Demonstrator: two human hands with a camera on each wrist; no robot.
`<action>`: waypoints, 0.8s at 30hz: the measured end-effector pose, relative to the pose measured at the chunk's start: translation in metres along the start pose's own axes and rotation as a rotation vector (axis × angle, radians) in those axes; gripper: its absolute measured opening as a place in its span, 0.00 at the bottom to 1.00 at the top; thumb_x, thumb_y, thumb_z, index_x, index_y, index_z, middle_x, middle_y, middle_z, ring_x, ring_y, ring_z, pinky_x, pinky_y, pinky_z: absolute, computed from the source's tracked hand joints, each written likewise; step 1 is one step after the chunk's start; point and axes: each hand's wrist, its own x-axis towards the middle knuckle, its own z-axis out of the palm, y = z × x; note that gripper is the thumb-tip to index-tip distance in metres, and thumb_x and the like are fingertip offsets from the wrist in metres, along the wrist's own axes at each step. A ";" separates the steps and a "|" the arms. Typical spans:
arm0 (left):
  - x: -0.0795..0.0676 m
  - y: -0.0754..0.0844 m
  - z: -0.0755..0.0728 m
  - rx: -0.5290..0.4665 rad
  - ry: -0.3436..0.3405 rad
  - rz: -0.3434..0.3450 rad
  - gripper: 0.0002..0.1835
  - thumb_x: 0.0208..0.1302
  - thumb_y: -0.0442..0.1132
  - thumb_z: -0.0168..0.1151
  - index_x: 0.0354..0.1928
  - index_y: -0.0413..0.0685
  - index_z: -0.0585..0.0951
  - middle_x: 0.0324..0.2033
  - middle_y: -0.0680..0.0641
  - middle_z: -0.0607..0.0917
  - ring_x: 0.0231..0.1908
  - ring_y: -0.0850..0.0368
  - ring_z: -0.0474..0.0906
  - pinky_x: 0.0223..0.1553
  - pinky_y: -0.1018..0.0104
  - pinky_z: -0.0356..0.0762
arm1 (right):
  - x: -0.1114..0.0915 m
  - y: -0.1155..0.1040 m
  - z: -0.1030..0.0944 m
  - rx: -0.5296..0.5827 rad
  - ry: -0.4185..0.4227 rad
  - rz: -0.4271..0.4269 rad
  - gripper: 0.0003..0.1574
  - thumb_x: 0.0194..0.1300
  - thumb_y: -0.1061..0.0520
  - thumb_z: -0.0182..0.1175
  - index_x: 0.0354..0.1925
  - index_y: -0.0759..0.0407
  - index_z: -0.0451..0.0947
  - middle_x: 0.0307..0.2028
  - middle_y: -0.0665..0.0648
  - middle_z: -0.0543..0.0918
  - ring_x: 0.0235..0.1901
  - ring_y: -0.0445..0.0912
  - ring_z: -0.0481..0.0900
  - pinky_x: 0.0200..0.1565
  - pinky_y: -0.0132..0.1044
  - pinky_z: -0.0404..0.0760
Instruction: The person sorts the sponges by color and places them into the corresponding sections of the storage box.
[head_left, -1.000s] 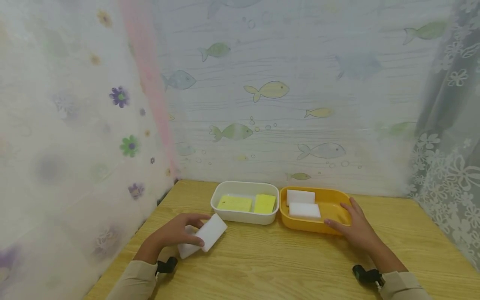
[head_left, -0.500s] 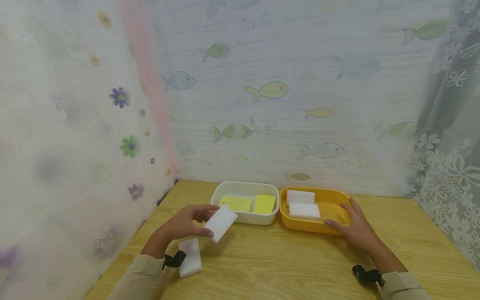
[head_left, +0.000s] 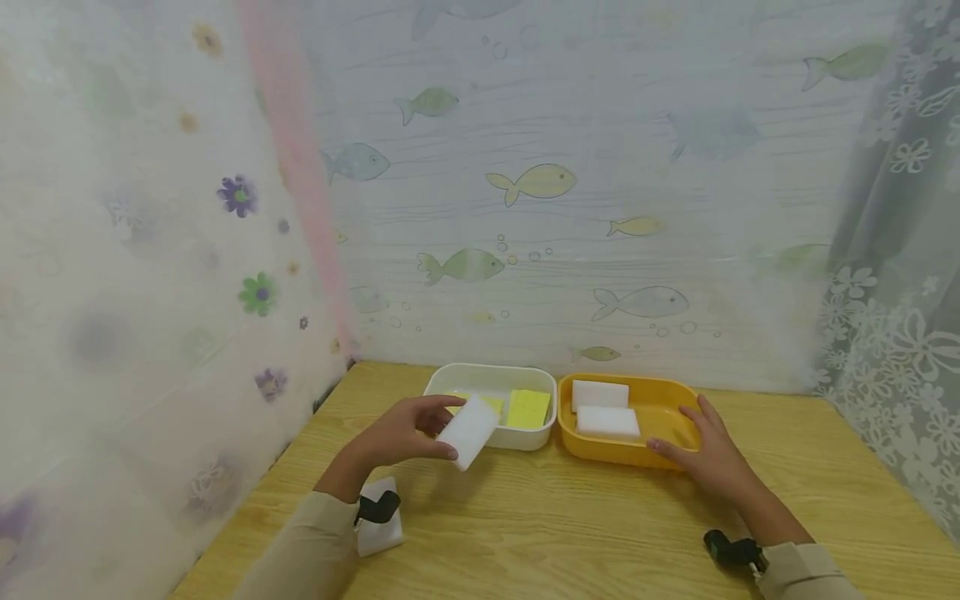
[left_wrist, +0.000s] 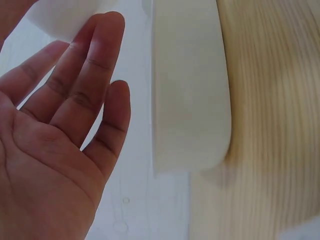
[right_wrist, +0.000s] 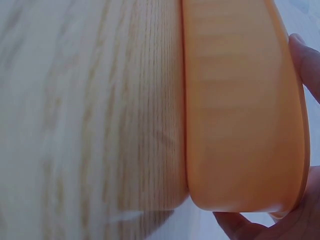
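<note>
My left hand (head_left: 408, 433) pinches a white sponge block (head_left: 471, 432) between thumb and fingertips, tilted over the near left rim of a white tray (head_left: 450, 372). In the left wrist view the sponge (left_wrist: 62, 20) shows at the top, partly cut off. Two yellow sponges lie in that tray; the right one (head_left: 528, 408) shows fully, the left one (head_left: 491, 406) is half hidden. My right hand (head_left: 716, 458) grips the right end of an orange tray (head_left: 671, 389), thumb on the near rim and fingers at the far side. Two white sponges (head_left: 607, 422) sit at its left.
Another white sponge (head_left: 381, 533) lies on the wooden table (head_left: 555, 533) under my left wrist, partly covered by the wrist camera (head_left: 378, 506). The trays stand side by side near the back edge. Behind them hangs a fish-patterned curtain (head_left: 540, 275).
My left hand has lifted the white sponge off beside the other one and carried it right and away from me to the white tray. My right hand has stayed on the orange tray.
</note>
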 end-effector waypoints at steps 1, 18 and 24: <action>0.002 0.002 0.001 -0.004 0.000 -0.001 0.42 0.54 0.46 0.83 0.71 0.63 0.75 0.49 0.50 0.87 0.45 0.52 0.86 0.50 0.59 0.83 | 0.000 0.000 0.000 -0.001 0.000 0.002 0.67 0.68 0.31 0.64 0.80 0.72 0.46 0.80 0.74 0.28 0.75 0.81 0.38 0.63 0.83 0.52; 0.055 0.020 0.030 0.059 0.072 0.029 0.41 0.55 0.50 0.82 0.70 0.55 0.76 0.39 0.53 0.88 0.39 0.57 0.85 0.44 0.62 0.84 | -0.001 0.000 0.000 -0.010 0.004 -0.001 0.67 0.68 0.31 0.64 0.80 0.72 0.47 0.80 0.74 0.29 0.75 0.81 0.38 0.63 0.83 0.52; 0.073 0.024 0.046 0.063 0.121 0.022 0.42 0.54 0.53 0.81 0.71 0.52 0.76 0.38 0.56 0.89 0.40 0.60 0.85 0.50 0.59 0.84 | 0.000 0.000 0.001 -0.007 0.001 -0.001 0.67 0.68 0.31 0.64 0.80 0.72 0.47 0.80 0.74 0.29 0.75 0.81 0.38 0.63 0.83 0.53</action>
